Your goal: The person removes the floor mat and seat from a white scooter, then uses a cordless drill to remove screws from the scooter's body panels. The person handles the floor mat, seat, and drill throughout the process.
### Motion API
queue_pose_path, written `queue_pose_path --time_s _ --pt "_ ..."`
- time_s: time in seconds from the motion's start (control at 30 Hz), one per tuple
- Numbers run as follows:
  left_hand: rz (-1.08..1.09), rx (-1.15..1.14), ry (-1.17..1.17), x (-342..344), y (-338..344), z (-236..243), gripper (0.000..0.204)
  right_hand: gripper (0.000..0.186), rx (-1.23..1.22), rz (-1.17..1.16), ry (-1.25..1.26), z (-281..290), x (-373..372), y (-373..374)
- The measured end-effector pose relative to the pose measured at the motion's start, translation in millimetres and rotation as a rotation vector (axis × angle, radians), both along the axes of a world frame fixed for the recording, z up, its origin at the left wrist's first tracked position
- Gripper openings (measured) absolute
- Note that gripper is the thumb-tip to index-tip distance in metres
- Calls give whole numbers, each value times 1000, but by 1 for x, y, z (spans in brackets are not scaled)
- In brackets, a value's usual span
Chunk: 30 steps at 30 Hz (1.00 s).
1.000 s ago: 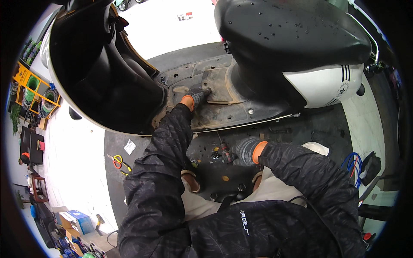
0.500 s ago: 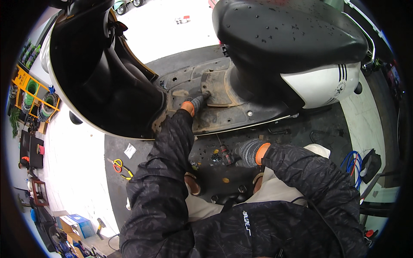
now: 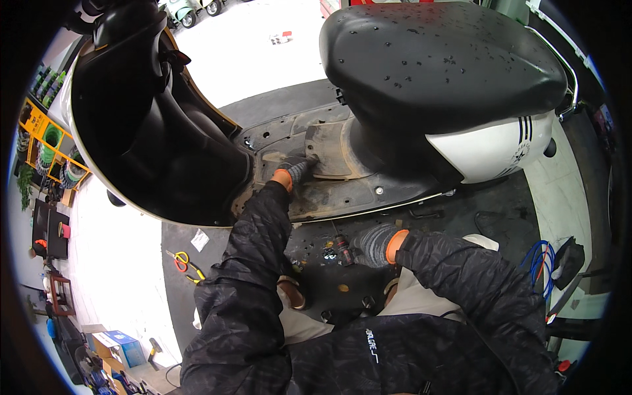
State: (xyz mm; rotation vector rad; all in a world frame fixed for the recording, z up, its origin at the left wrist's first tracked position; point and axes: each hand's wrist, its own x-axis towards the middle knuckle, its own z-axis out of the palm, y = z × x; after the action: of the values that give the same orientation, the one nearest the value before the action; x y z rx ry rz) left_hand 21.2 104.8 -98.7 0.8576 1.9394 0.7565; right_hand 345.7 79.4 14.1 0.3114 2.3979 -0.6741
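My left hand (image 3: 297,169), in a grey glove with an orange cuff, reaches down onto the scooter's dusty floorboard (image 3: 339,194). Its fingertips are drawn together at the left edge of a ribbed panel (image 3: 332,153); whatever they pinch is too small to make out. Lower and to the right, my right hand (image 3: 374,245) wears a matching glove. It is closed around the grip of a red and black cordless drill (image 3: 343,250), whose thin bit points away toward the scooter. The grip itself is mostly hidden by the glove.
Above the floorboard rises the black seat (image 3: 441,62), wet with drops. The black front shield (image 3: 145,131) stands at left. Pliers with red and yellow handles (image 3: 181,262) and a small clear bag (image 3: 200,240) lie on the dark mat. A blue cable (image 3: 541,260) coils at right.
The whole view has shifted slightly, so the scooter and mat sit a little lower in the picture. Both hands keep nearly the same places relative to the floorboard and the drill.
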Motion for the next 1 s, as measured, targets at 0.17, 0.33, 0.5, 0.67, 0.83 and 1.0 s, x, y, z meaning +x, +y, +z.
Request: queue_pose_path --time_s 0.17,0.33,0.5,0.67,0.83,1.0 --pt "-66 93 164 4 -5 3 59 43 62 -2 56 -11 0 0" --pt "-86 -17 173 -23 6 12 54 44 55 13 16 -24 6 5" --pt "-115 93 -53 -14 -4 -12 63 45 -51 -39 216 -21 7 13" --pt "-309 -48 349 -14 -1 -18 55 49 196 -278 455 -18 -31 42" --pt "-535 -309 834 -27 -11 11 40 53 347 -284 418 -26 -78 63" --pt "-153 -344 940 -25 -17 57 45 52 331 -274 381 -26 -108 63"
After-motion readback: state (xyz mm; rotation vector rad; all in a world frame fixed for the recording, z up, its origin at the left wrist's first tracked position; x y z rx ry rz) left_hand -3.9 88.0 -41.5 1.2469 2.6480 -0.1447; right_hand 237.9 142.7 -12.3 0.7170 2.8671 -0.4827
